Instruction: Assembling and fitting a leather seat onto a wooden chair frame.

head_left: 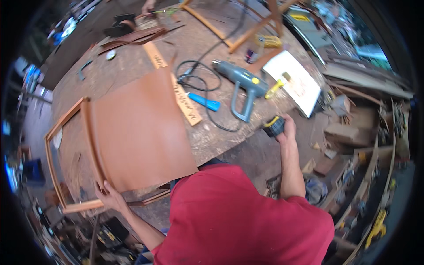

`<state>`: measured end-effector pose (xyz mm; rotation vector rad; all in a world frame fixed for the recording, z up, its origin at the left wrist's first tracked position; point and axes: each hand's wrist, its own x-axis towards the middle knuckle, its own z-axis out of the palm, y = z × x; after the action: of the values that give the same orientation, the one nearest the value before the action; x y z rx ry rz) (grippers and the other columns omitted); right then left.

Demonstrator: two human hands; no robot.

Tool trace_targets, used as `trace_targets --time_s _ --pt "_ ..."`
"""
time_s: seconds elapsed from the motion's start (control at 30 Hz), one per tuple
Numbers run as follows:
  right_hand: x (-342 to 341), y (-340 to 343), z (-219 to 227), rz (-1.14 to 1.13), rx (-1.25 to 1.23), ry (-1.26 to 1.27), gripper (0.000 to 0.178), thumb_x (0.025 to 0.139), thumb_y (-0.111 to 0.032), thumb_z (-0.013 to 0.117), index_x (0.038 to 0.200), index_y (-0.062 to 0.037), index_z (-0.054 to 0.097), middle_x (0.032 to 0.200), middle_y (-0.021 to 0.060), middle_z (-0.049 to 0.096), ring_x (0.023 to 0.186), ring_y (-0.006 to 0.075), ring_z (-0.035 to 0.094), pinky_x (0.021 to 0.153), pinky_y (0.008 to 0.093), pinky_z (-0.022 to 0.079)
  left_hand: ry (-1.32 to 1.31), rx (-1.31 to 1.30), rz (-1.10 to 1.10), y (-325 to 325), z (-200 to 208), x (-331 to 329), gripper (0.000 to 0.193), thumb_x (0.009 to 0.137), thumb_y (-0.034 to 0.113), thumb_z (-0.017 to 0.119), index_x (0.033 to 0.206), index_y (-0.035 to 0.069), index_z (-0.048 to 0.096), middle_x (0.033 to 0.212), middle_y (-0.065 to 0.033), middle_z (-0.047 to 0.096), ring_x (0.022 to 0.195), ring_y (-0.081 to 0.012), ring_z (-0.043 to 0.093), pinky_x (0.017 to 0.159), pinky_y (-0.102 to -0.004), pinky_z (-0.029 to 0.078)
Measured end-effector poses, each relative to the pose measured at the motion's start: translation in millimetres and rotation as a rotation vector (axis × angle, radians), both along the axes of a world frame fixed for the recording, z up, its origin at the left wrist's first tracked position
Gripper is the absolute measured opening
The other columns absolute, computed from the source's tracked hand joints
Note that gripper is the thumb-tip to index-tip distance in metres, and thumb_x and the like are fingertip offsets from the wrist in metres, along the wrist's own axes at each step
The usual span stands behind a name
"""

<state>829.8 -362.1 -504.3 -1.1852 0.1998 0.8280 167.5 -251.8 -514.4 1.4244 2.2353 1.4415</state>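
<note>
My left hand (112,197) is closed on the near corner of a wooden frame (49,159) at the table's left. A brown leather sheet (139,128) runs along the frame's inner rail and lies flat to the right of it, its near edge by my red shirt. My right hand (288,128) is closed on a compact black and yellow tool (274,126), held just off the table's near edge. Its exact kind is blurred. Beyond that hand lies a grey heat gun (243,84) with a loop handle. A blue tapered object (204,101) lies beside its cord.
A wooden strip with handwriting (190,112) lies partly under the leather. A yellow-handled brush (274,89) touches a white board (304,90) at right. Leather strips (132,39) and another wooden frame (207,26) lie farther off. Another person's hand (149,6) shows at the far edge.
</note>
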Motion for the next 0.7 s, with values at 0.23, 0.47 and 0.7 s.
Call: trace_targets --time_s 0.23,0.47,0.7 --pt "33 59 -44 0.23 -1.146 -1.166 0.082 0.083 -0.021 0.064 0.155 0.0033 0.032 0.156 0.0325 0.036 0.146 0.0427 0.036 0.119 0.048 0.033 0.393 -0.443 -0.14 99 9 -82 0.072 0.09 0.045 0.074 0.136 -0.007 0.056 0.127 -0.0336 0.063 0.121 -0.0459 0.061 0.101 -0.0495 0.048" --pt "44 116 -12 0.314 -1.178 -1.001 0.054 0.085 -0.034 0.068 0.12 0.0061 0.068 0.125 0.0308 0.066 0.121 0.0444 0.062 0.101 0.0519 0.05 0.259 -0.701 -0.284 155 -13 -106 0.062 0.087 0.048 0.074 0.119 -0.006 0.069 0.107 -0.032 0.071 0.107 -0.0448 0.069 0.092 -0.0473 0.053" --pt "-19 90 0 0.224 -1.419 -1.211 0.079 0.084 -0.047 0.074 0.146 -0.0038 0.051 0.15 0.0233 0.05 0.137 0.0446 0.049 0.11 0.0561 0.042 0.066 -0.608 -0.354 164 -32 -121 0.054 0.09 0.036 0.074 0.122 -0.007 0.067 0.107 -0.0253 0.074 0.102 -0.0364 0.073 0.09 -0.0439 0.056"
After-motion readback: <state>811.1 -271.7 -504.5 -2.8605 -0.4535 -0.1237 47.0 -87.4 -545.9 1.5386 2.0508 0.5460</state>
